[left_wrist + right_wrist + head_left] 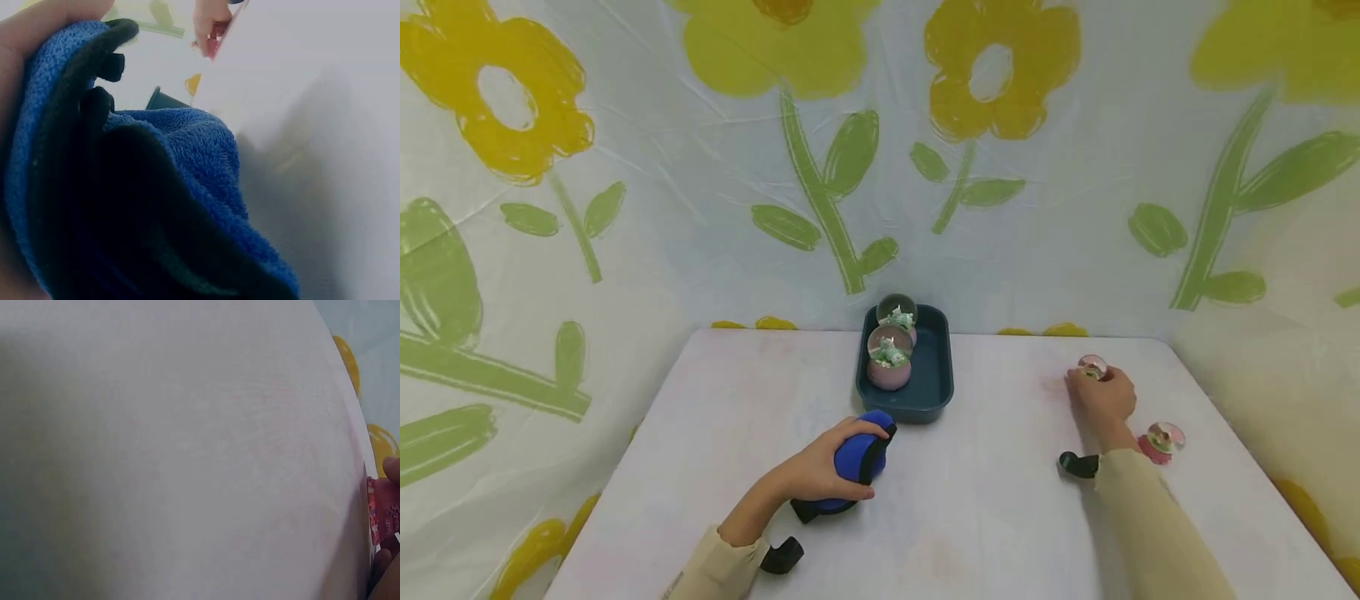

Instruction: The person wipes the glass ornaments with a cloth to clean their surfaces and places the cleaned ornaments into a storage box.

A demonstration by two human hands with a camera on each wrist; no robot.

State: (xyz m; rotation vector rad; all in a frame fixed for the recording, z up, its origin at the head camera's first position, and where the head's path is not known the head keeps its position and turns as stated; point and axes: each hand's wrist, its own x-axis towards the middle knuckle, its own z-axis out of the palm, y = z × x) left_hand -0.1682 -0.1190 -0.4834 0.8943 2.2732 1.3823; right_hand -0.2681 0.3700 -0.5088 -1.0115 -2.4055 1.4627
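Observation:
My left hand (816,462) grips a bunched blue cloth (854,457) with black edging, just in front of the tray. In the left wrist view the terry texture of the cloth (206,153) and its dark folds fill much of the picture. Far over on the right side of the table, my right hand (1108,396) holds a small snow globe (1092,364) with a clear dome. Its reddish-pink base (387,509) shows at the edge of the right wrist view, between fingers and thumb. Another snow globe (1163,437) with a pink base sits beside the right forearm.
A dark teal tray (936,367) stands at the back middle of the white table (985,500). Two snow globes with pink bases, a front one (890,371) and a rear one (897,310), occupy its left side. A flower-printed curtain (1045,258) borders the table.

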